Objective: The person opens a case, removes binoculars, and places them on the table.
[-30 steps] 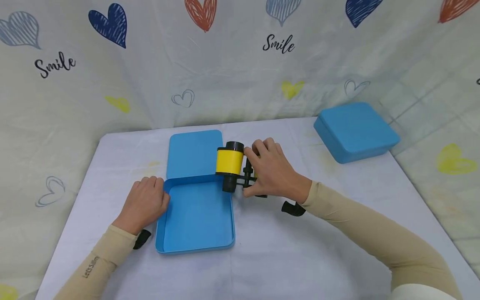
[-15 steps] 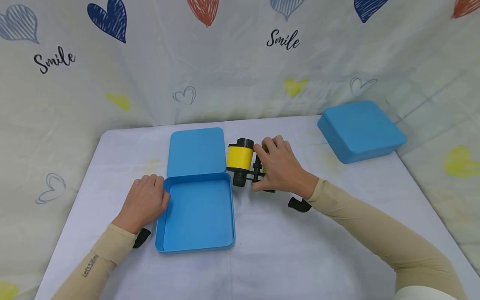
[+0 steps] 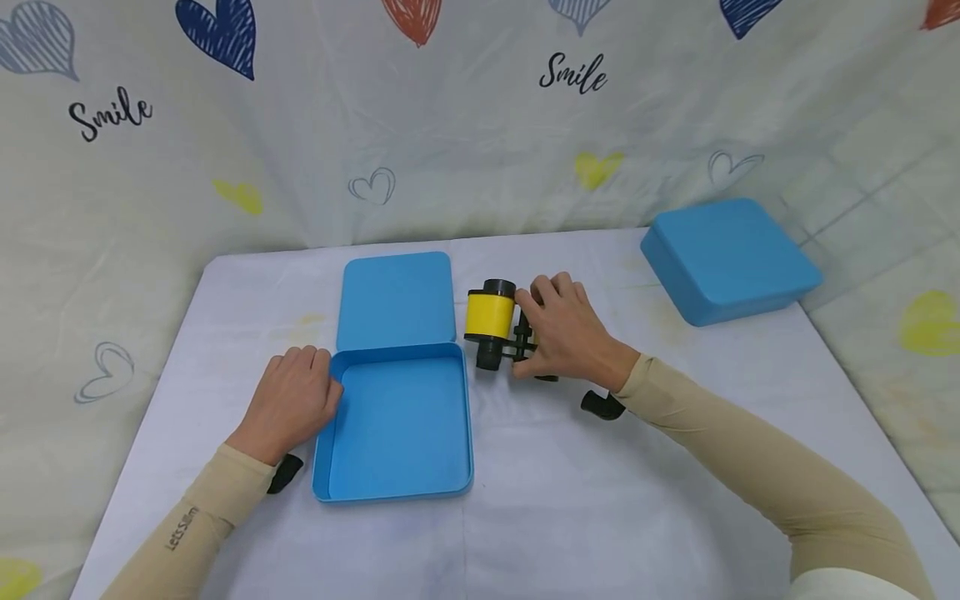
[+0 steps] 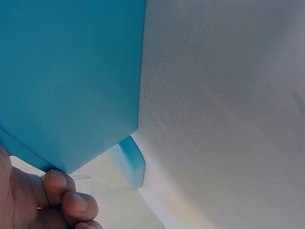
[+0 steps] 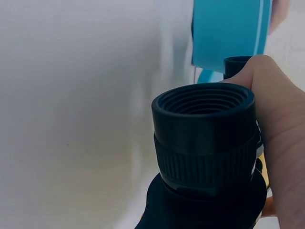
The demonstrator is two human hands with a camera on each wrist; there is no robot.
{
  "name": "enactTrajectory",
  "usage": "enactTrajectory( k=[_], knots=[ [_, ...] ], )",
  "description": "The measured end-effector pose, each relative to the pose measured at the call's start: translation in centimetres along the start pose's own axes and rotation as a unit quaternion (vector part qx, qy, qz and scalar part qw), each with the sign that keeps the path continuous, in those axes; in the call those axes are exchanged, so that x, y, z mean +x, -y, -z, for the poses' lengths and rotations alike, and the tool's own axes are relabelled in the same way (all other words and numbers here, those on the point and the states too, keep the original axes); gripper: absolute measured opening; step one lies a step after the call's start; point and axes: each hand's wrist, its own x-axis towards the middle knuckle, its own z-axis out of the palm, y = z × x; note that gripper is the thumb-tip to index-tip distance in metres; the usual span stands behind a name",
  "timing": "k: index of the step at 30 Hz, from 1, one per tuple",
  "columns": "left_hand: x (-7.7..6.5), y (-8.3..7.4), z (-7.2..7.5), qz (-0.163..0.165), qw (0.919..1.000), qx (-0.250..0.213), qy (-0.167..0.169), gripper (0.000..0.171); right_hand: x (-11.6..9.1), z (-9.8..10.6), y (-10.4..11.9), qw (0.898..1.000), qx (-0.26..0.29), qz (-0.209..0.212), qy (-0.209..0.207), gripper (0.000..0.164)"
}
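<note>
My right hand [image 3: 566, 329] grips a pair of yellow and black binoculars [image 3: 491, 315], fingers over the far side and thumb at the near side. The hand covers their right barrel in the head view. In the right wrist view a black eyepiece [image 5: 205, 138] stands close to the camera. Left of the binoculars lies an open, shallow blue box [image 3: 393, 433], its flat lid [image 3: 396, 300] laid back behind it. At the box's upper left corner my left hand [image 3: 292, 400] holds the rim. Curled fingers [image 4: 78, 205] show right at the box corner in the left wrist view.
A second blue box [image 3: 731, 258] sits at the table's back right corner. White cloth covers the table [image 3: 570, 500]. A curtain [image 3: 465, 125] printed with hearts hangs directly behind the table's back edge.
My right hand has moved the binoculars rightward, from over the box's right edge to beside it. The left hand has stayed at the box corner. The head view has shifted slightly.
</note>
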Motion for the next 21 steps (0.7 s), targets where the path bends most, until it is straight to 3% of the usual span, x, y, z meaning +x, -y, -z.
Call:
enactTrajectory(
  k=[9, 21],
  knots=[
    [0.0, 0.1, -0.2, -0.006, 0.9998, -0.001, -0.018, 0.018, 0.2, -1.4, -0.3, 0.999, -0.008, 0.003, 0.046, 0.092],
    [0.0, 0.2, -0.2, -0.002, 0.9999, -0.007, -0.008, 0.018, 0.8, -2.6, -0.6, 0.998, -0.012, 0.018, 0.053, 0.086]
  ],
)
